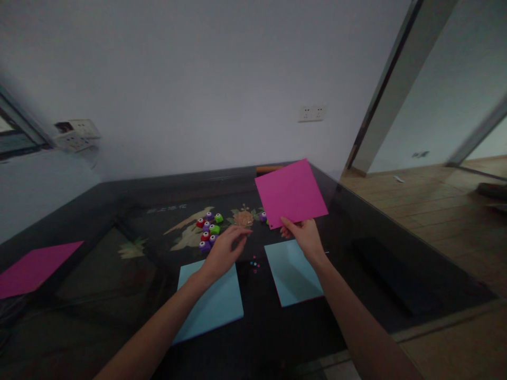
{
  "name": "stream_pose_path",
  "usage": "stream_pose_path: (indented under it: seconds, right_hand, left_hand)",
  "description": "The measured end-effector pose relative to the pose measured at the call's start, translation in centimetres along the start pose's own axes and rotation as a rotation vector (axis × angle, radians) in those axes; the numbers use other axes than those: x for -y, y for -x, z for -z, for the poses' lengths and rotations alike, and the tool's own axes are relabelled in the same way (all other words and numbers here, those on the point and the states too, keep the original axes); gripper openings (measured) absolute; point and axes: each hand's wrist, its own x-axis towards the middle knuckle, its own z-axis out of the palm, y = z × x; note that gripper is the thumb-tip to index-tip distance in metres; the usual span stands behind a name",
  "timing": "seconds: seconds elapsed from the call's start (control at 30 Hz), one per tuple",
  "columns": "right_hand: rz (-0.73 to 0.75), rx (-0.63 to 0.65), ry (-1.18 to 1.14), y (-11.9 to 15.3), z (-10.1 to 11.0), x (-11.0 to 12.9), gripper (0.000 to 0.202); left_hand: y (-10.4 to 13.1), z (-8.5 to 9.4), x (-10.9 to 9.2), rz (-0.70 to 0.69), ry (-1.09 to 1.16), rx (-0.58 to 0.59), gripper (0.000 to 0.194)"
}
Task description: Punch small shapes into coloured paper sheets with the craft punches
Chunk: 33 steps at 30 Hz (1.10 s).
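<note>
My right hand (303, 235) pinches a bright pink square sheet of paper (292, 192) by its lower edge and holds it tilted above the table. A light blue sheet (291, 274) lies beneath that hand. My left hand (229, 245) hovers over the far edge of a light blue pad or stack of paper (216, 309), fingers stretched out and thumb apart, with nothing visible in it. Behind it sit several red, purple and green eye-topped blocks (206, 236); a few more are partly hidden behind the pink sheet. Several tiny coloured pieces (255, 264) are scattered between the blue papers.
The dark glossy table (130, 306) has a printed flower pattern and stands against a white wall. Another pink sheet (37, 269) lies at its left side. A dark long object (392, 274) is at the right. Wall sockets (311, 113) are above the back edge.
</note>
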Motion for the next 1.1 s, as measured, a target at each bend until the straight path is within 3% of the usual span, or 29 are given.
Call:
stream_pose_path:
  seconds: [0.1,0.2,0.27,0.37,0.5,0.6,0.83,1.1]
  right_hand:
    - [-0.061,0.166,0.021,0.1,-0.1,0.0,0.031]
    - [-0.116,0.335,0.048,0.4,-0.1,0.4,0.029]
    - [-0.153,0.431,0.073,0.6,0.0,0.7,0.026]
    - [-0.196,0.551,0.132,1.0,0.3,1.1,0.022]
    - [-0.195,0.631,0.169,1.1,0.6,1.3,0.019]
    - [-0.184,0.580,0.144,0.8,0.8,1.2,0.023]
    - [-0.112,0.242,-0.014,0.1,0.9,0.2,0.026]
    - [-0.083,0.215,-0.001,0.0,1.3,0.0,0.025]
  left_hand:
    - [-2.1,1.1,0.1,0.087,0.052,-0.195,0.025]
    - [-3.2,2.4,0.4,0.171,0.103,-0.312,0.033]
    - [-3.3,3.1,0.6,0.218,0.135,-0.298,0.034]
    - [-3.1,3.7,1.0,0.265,0.185,-0.182,0.032]
    - [-3.0,3.8,1.4,0.311,0.223,-0.100,0.025]
    - [-3.0,3.9,1.3,0.336,0.222,-0.093,0.021]
    - [-2.4,3.8,-0.4,0.343,0.151,-0.082,0.030]
    - [-1.8,3.2,-1.0,0.297,0.063,-0.064,0.027]
